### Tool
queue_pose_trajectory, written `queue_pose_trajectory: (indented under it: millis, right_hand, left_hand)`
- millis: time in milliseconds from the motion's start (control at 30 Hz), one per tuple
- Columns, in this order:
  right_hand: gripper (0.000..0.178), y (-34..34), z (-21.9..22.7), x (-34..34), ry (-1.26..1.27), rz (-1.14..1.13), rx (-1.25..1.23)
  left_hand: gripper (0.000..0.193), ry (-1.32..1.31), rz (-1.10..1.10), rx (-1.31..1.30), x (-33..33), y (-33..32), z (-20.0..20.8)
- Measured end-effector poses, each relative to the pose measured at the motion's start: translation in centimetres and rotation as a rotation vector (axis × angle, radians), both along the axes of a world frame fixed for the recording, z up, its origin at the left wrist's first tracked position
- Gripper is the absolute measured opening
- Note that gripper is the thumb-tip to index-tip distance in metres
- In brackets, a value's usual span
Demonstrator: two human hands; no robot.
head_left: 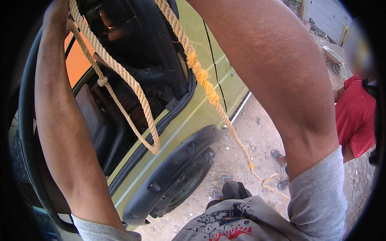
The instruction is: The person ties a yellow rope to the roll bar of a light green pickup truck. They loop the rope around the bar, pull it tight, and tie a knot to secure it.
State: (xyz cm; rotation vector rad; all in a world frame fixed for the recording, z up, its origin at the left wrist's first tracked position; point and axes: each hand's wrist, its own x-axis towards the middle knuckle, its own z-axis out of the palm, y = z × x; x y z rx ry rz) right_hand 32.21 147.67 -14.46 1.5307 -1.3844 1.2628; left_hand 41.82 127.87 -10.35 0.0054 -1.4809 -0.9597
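Both my arms reach up past the top edge. Just the base of my left hand [57, 13] shows at the upper left, next to the rope; its fingers are out of view. My right hand is beyond the top edge, with only its forearm seen. A thick tan twisted rope [134, 85] hangs down in a long loop between my arms, with a knot [103, 81] on its thinner strand. Another rope length [177, 27] comes down on the right, wrapped in frayed orange fibre [205, 82], and runs to the ground near my feet.
A yellow-green vehicle [223, 76] stands close in front, its dark interior exposed, with a black wheel arch [169, 172] and tyre [189, 180] below. A dark curved bar [25, 108] rises at far left. A person in a red shirt [356, 112] stands at right on dirt ground [257, 124].
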Motion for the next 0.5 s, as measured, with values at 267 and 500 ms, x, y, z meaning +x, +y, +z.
queue_pose_trajectory:
  millis: [267,500]
  right_hand:
    - [0.038,-3.6,1.8,0.9,-0.236,0.041,0.021]
    - [0.038,-1.2,-12.7,-3.1,-0.755,0.976,0.365]
  left_hand:
    - [0.034,-0.14,0.118,-0.238,0.9,3.7,-1.9]
    - [0.016,-0.148,0.193,-0.25,1.0,2.3,-1.9]
